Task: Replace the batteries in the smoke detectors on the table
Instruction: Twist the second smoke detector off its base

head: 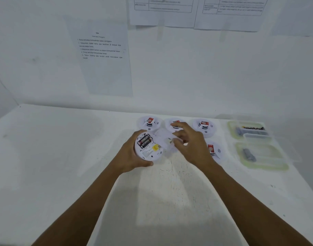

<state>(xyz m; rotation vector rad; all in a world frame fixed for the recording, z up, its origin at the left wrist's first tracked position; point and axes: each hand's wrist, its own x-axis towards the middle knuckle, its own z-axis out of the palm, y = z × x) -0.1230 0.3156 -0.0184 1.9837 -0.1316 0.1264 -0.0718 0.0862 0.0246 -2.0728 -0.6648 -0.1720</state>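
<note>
Smoke detector (148, 145) sat back-up over the table (63, 157) in the curled fingers of the left hand (132, 156), likely so its two batteries (144, 141) faced up for removal, while the right hand (187, 144) pinched the blurred back cover (165, 141) just beside it.

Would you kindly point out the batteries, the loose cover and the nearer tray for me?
batteries (143, 141): head view, middle of the pair's labels, inside the detector (150, 153).
cover (163, 139): head view, its blurred centre, left of the fingers.
nearer tray (265, 166): head view, its front rim.
</note>
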